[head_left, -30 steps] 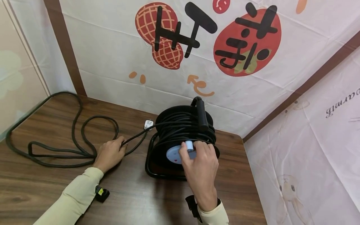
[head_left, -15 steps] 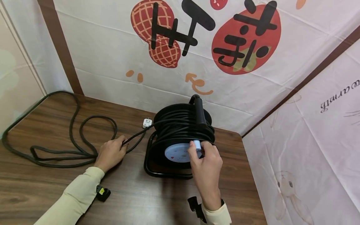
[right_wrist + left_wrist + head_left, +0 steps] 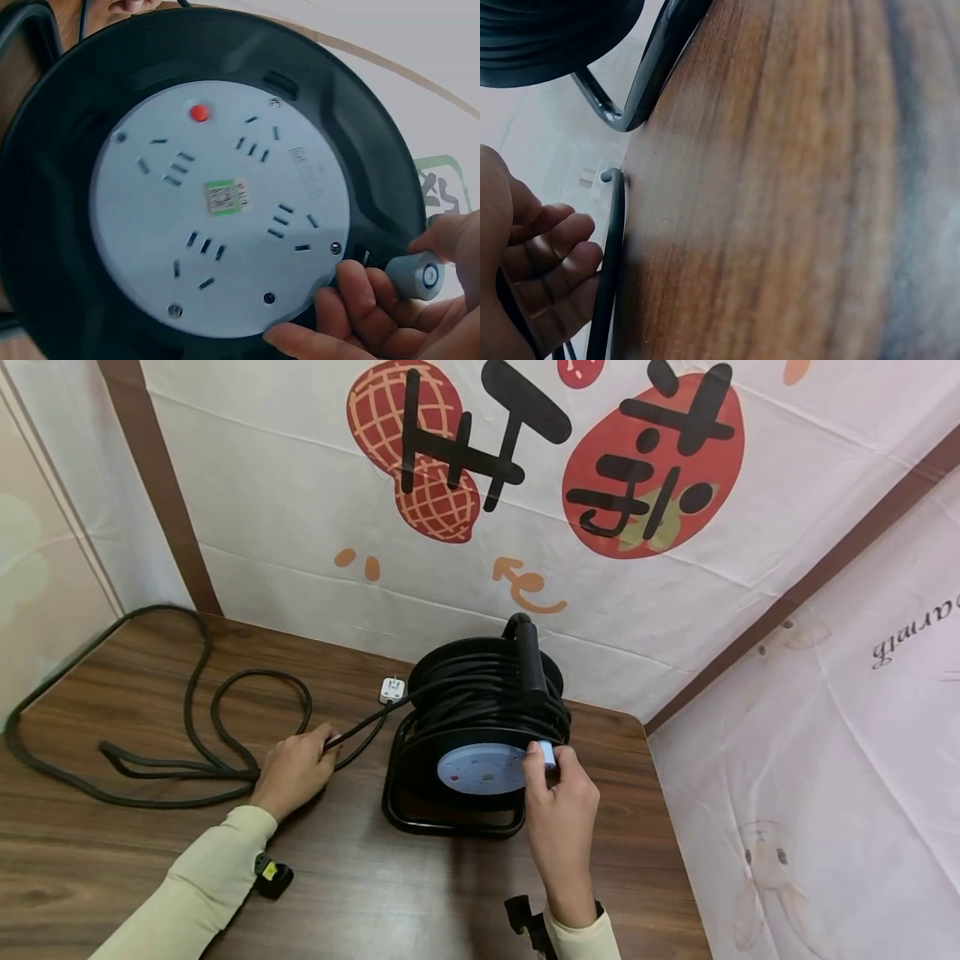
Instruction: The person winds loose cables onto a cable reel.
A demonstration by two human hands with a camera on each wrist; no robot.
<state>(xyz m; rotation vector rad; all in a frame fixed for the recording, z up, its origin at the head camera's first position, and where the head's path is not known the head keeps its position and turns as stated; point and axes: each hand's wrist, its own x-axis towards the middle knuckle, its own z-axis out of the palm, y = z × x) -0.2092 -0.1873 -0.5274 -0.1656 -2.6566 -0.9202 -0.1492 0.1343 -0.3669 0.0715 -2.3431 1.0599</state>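
A black cable reel (image 3: 416,772) stands on the wooden table, wound with thick black cable (image 3: 480,702). Its light blue-grey socket panel (image 3: 225,165) faces me, with several slots and a red button. My right hand (image 3: 562,814) pinches the grey crank knob (image 3: 412,275) at the panel's right edge between thumb and fingers. To the left of the reel, my left hand (image 3: 295,770) has its fingers curled loosely round the cable, which runs from the hand up to the drum. Part of that grip is hidden in the head view.
Loose cable loops (image 3: 202,710) spread over the table's left side. A white plug (image 3: 392,690) lies behind the cable, beside the reel. The reel's tubular black frame (image 3: 450,828) rests on the table (image 3: 360,893). Printed cloth walls (image 3: 300,527) rise at the back and sides.
My right hand has carried the knob to the right and slightly down, turning the reel's face. A loose cable loop at left has drawn in a little. The left hand stays in place.
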